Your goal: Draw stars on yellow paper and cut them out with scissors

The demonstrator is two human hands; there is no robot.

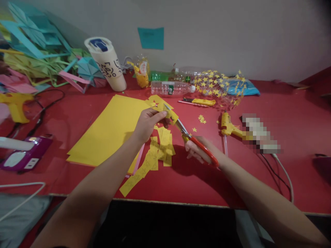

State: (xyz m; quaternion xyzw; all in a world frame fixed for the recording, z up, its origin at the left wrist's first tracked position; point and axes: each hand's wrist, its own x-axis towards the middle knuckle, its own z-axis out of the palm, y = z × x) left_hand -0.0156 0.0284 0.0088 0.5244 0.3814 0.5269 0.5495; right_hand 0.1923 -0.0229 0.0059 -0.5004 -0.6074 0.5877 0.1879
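My left hand (152, 122) pinches a yellow paper strip (157, 102) above the red table. Star-shaped gaps show in the strip. My right hand (198, 150) is closed around the red handles of the scissors (204, 150), whose blades point up and left and meet the strip's right part. Below my left hand lie several yellow paper pieces (164, 148) with stars drawn on them. Small cut yellow stars (202, 119) rest to the right of the blades. Yellow sheets (106, 131) are stacked to the left, partly under my left forearm.
A white tumbler (110, 67) stands behind the sheets. Plastic bottles (172, 89), a star-covered bottle (214, 83) and a yellow cutter (204, 102) lie at the back. Glue guns (227, 125) are on both sides. Folded paper shapes (38, 38) fill the back left.
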